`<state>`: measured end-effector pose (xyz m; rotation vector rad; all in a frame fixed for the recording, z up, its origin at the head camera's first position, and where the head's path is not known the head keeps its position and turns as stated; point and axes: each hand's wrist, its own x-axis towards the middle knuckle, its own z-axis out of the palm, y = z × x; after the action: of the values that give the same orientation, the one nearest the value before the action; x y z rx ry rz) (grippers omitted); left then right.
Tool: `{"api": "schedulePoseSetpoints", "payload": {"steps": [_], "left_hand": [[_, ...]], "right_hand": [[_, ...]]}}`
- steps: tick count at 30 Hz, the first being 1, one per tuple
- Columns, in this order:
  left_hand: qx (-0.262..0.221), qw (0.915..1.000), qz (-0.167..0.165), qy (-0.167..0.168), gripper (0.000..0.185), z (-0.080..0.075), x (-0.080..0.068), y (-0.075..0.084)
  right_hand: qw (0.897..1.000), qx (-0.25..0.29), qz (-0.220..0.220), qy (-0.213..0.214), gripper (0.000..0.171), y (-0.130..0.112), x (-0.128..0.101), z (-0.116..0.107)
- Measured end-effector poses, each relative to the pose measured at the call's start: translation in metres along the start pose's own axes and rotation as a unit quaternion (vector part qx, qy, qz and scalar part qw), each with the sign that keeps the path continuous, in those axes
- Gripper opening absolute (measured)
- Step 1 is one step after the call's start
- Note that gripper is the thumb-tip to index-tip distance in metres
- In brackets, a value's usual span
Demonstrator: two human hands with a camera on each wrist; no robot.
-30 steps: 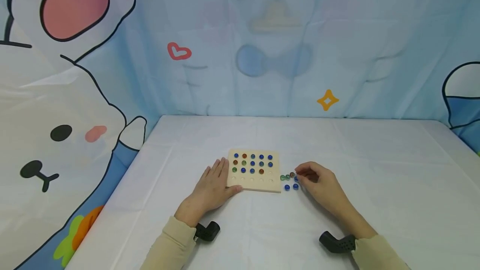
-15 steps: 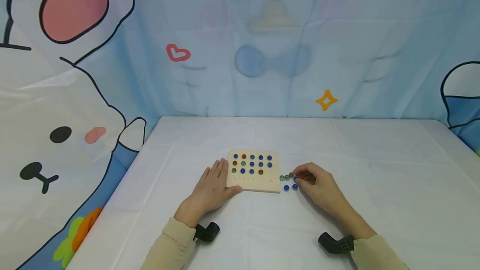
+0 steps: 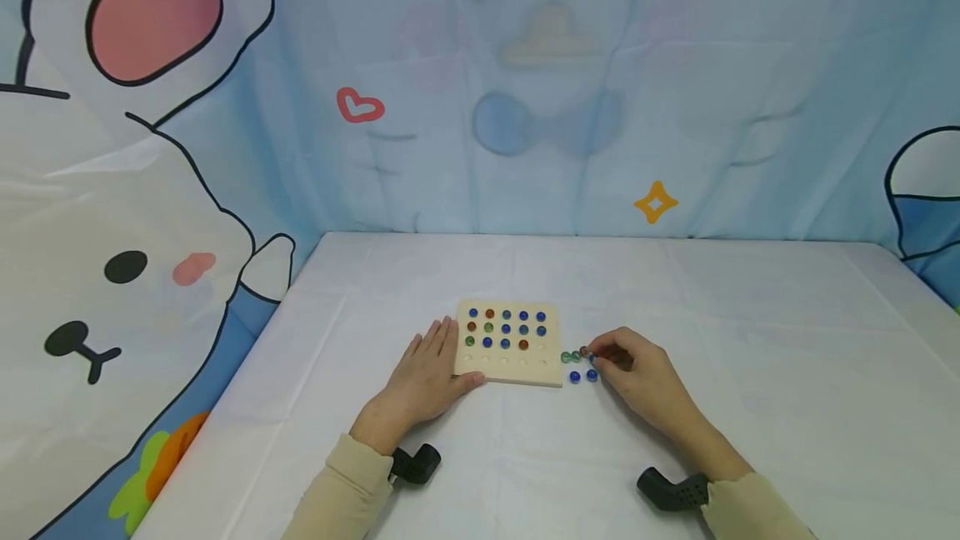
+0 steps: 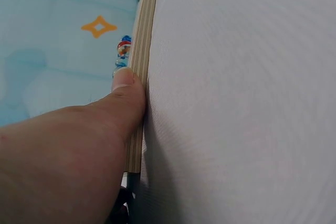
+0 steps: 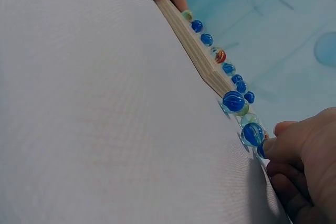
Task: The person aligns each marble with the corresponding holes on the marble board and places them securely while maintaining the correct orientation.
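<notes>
A pale wooden board [image 3: 506, 370] lies on the white table, with blue, green and brown-red glass marbles seated in its back rows of pits. Bare pits show along its front row. My left hand [image 3: 423, 380] rests flat against the board's left side, fingers straight and thumb along the front edge; the left wrist view shows that thumb [image 4: 123, 85] against the layered wooden edge. Right of the board, my right hand [image 3: 641, 373] pinches a blue marble [image 5: 261, 149] between thumb and curled forefinger. Beside it lie green marbles [image 3: 571, 357], a brown one [image 3: 583, 351] and two blue marbles [image 5: 233, 102].
A white cloth covers the table [image 3: 787, 340]. Behind it hangs a light blue printed curtain [image 3: 420, 173], with a cartoon rabbit on the left side. Black wrist mounts [image 3: 416, 463] sit at both cuffs.
The right thumb and forefinger close slightly further to the left around the blue marble by the brown one. The left hand and the board stay in place.
</notes>
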<state>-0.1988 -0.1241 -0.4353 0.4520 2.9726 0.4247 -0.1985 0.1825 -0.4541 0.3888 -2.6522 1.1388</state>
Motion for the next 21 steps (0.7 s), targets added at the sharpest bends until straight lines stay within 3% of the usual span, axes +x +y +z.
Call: {"api": "schedulePoseSetpoints", "payload": {"steps": [21], "left_hand": [[-0.001, 1.0000, 0.001, 0.000, 0.091, -0.0006, -0.0003, 0.0001]], "right_hand": [[1.000, 0.000, 0.004, 0.011, 0.017, -0.0027, 0.0014, -0.0010]]}}
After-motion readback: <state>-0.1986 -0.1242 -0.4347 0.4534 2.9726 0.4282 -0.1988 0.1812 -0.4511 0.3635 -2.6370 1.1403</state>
